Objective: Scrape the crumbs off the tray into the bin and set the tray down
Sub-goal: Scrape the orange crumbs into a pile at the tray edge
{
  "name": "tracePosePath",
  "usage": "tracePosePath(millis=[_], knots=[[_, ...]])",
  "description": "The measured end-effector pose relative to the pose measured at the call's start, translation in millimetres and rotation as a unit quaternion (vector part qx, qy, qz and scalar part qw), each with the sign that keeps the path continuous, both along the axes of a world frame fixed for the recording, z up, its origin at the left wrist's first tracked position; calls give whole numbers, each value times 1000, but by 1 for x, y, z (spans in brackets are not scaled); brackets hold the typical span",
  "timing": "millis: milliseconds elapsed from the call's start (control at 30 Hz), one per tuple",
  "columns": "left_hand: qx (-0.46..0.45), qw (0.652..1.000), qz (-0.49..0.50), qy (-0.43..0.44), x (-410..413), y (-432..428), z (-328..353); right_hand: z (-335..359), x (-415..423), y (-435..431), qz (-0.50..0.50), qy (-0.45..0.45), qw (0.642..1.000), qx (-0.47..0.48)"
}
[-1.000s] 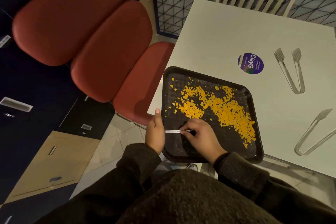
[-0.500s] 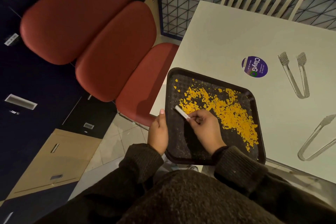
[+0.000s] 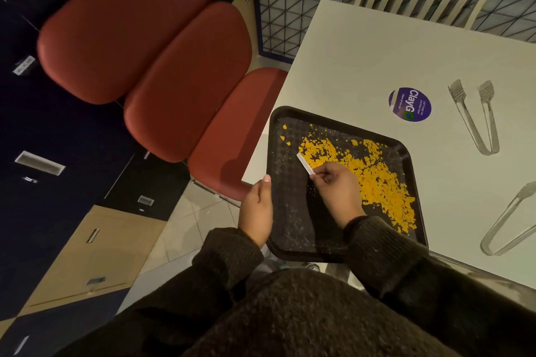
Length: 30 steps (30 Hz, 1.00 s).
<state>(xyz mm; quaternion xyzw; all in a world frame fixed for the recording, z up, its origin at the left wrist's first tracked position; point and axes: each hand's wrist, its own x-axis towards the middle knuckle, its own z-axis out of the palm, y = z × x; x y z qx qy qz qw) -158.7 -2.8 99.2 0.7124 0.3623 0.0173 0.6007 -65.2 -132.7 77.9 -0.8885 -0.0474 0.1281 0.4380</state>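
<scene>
left hand (image 3: 256,209) wrapped round the tray's (image 3: 293,229) left edge, thumb up top. right hand (image 3: 338,193) pinching a little white scraper (image 3: 305,164), fingers curled, both sleeves dark.

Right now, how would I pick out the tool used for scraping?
Start at the white table, then the black tray hanging over its near-left corner. The scraper is the small flat white strip pinched in the right hand, at the edge of the orange crumbs; unlike the clear tongs, it is short and opaque.
</scene>
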Motion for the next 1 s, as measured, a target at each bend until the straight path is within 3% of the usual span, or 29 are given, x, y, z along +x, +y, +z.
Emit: tracePosePath(millis=[233,600,867,1000], knots=[[-4,1000,-5,-2,2,3,-2,-9,-36,-50,116,-44,990,-60],[0,1000,-8,10,3,3,-1,-28,-8,-50,-56,7,997,-50],[1,1000,-10,9,6,6,-3,-22,-46,-68,102,-78,989,-72],[13,1000,-3,-2,6,5,-4,-33,-42,-76,-4,-13,997,-71]])
